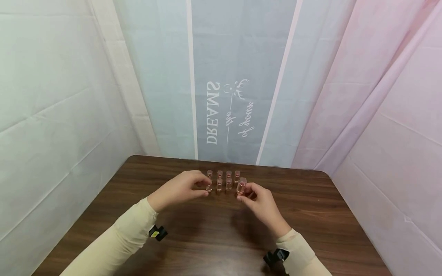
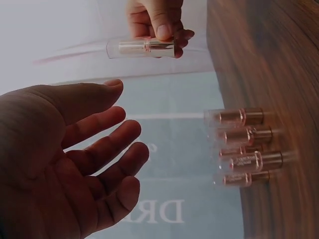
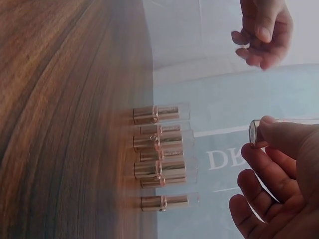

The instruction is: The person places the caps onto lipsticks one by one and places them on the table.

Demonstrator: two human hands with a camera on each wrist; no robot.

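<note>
My right hand (image 1: pixel 260 201) pinches a lipstick tube (image 1: pixel 241 186) with a clear cap and a shiny rose-gold base, between thumb and fingers. In the left wrist view this lipstick (image 2: pixel 147 48) is held above the table level of the others, cap pointing away from the tabletop. My left hand (image 1: pixel 186 188) has its fingers loosely bent and holds nothing; its fingertips overlap the leftmost front lipstick (image 1: pixel 208 187) in the head view. Several matching lipsticks (image 3: pixel 159 169) stand upright in two rows between the hands.
The dark wood-grain table (image 1: pixel 310 230) ends at a back edge close behind the rows. Behind it hangs a blue-grey cloth (image 1: pixel 228 46) with white lettering, and pale cloths (image 1: pixel 51 96) hang at both sides. Each wrist carries a black camera (image 1: pixel 276 257).
</note>
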